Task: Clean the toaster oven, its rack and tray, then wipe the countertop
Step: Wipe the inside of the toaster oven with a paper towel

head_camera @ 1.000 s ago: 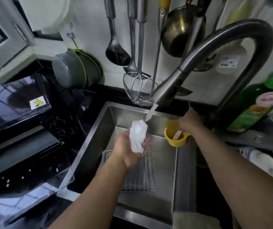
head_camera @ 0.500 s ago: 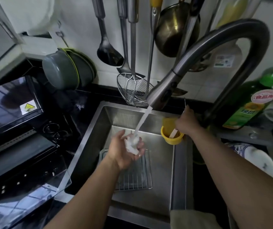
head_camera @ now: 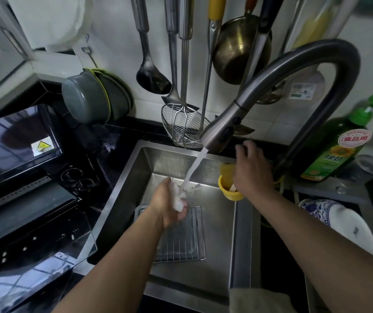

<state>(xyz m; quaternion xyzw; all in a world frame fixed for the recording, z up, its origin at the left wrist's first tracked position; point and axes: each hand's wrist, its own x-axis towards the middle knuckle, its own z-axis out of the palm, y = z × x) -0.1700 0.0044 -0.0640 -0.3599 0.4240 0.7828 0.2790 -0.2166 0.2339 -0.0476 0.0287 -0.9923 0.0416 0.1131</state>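
Water's running now, and your left hand [head_camera: 169,205] has dropped into the stream, fingers clenched round the white cloth [head_camera: 179,199] to soak it. Your right hand [head_camera: 252,167] sits by the faucet [head_camera: 221,132] base, grip hidden. The rack [head_camera: 181,236] waits below in the sink [head_camera: 122,199].

One rack [head_camera: 182,240], one faucet [head_camera: 294,71], two hands, one yellow cup [head_camera: 226,188].

Yellow cup [head_camera: 228,188], green bottle [head_camera: 334,154], blue-and-white patterned dish [head_camera: 321,208].
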